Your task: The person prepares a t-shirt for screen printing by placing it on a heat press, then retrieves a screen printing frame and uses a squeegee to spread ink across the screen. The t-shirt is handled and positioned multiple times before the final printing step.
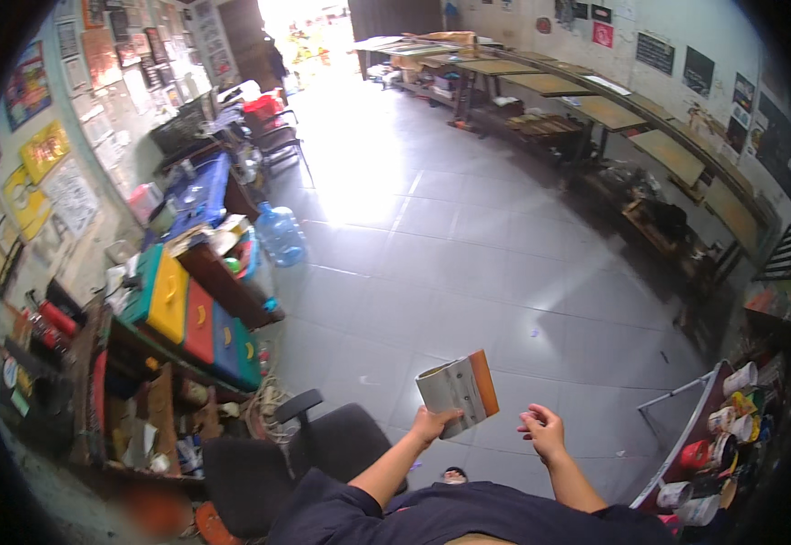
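My left hand [433, 423] grips the near corner of a short, wide squeegee [451, 391]. Its handle is grey with a few dark dots like screws, and an orange blade runs along its right edge. I hold it tilted in front of my body, above the floor. To the right of it, apart from it, my right hand [543, 431] is raised with fingers loosely bent and spread, nothing in them.
A black office chair [336, 440] stands close on my left, beside coloured drawers [204, 322]. A blue water jug [282, 234] is on the tiled floor. Printing boards [604, 113] line the right wall. Pots [693, 454] crowd a rack at lower right.
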`<move>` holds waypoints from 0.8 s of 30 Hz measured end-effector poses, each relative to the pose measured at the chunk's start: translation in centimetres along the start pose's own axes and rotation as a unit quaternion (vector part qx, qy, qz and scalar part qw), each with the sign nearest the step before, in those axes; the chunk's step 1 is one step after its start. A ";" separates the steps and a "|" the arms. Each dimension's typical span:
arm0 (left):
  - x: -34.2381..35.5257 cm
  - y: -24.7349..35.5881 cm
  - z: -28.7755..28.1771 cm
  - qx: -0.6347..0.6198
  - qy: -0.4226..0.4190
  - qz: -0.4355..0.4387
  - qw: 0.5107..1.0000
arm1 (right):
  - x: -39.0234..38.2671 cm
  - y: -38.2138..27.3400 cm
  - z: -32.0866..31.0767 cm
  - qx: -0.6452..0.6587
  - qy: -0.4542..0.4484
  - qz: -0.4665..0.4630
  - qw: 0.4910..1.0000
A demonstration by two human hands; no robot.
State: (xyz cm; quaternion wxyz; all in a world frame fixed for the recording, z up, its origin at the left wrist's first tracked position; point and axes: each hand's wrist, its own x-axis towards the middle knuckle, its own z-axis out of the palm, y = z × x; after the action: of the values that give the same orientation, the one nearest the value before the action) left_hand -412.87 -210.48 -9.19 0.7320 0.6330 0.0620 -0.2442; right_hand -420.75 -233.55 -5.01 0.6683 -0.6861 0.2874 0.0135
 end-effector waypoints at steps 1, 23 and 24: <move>2.6 1.1 1.7 0.065 -0.002 0.000 0.998 | 1.6 -0.4 -1.8 0.015 0.062 -0.013 0.998; 59.0 24.4 11.6 0.703 -0.150 0.290 0.631 | 58.7 -24.1 7.9 -0.575 -0.125 -0.141 0.796; 62.3 26.5 12.7 0.696 -0.179 0.318 0.618 | 61.3 -25.3 7.0 -0.542 -0.089 -0.137 0.825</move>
State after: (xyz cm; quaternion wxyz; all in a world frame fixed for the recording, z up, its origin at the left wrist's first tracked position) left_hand -349.73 -237.87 -7.94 0.1003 0.8770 -0.4639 -0.0748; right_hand -356.63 -251.61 -7.42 0.2068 -0.9659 0.0762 0.1359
